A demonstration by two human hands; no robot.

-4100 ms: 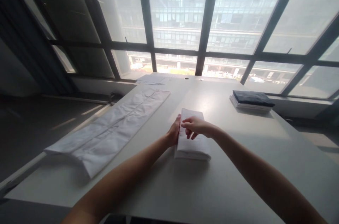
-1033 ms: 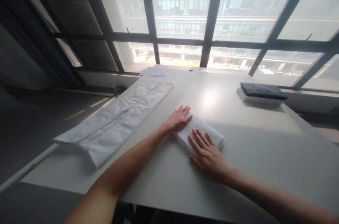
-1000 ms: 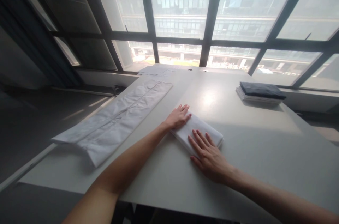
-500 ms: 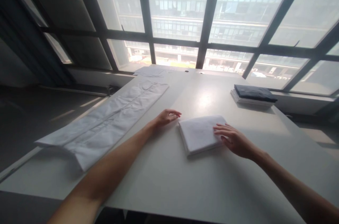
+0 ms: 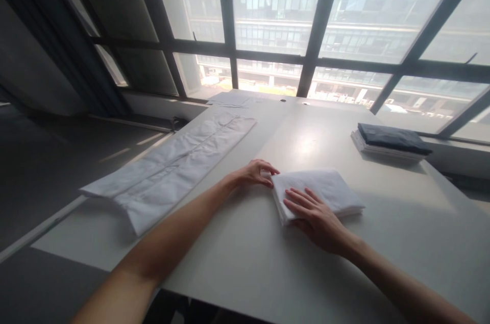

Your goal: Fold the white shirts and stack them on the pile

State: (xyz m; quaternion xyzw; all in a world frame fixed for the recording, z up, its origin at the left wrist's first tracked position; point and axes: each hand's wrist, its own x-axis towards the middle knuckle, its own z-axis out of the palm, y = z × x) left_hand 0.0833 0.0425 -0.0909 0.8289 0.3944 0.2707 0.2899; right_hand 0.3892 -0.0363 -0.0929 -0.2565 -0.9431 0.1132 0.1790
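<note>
A folded white cloth, several layers thick, lies flat on the white table in front of me. At its far left corner is my left hand, the fingers bent over the edge and the thumb against the side. My right hand rests across the top near the front left, fingers spread and flat, with the thumb down by the near edge and partly hidden. Left of my forearm stretches a long white fabric piece, wrinkled along a lengthwise seam.
The white table reaches back to a large framed window. A dark folded cloth tops a white stack at the right. White sheets lie at the far left edge. A dark curtain hangs at left.
My right hand has slid left across the folded cloth, from its right side to its front left. My left hand has moved right and reached the corner. The view has turned slightly left.
</note>
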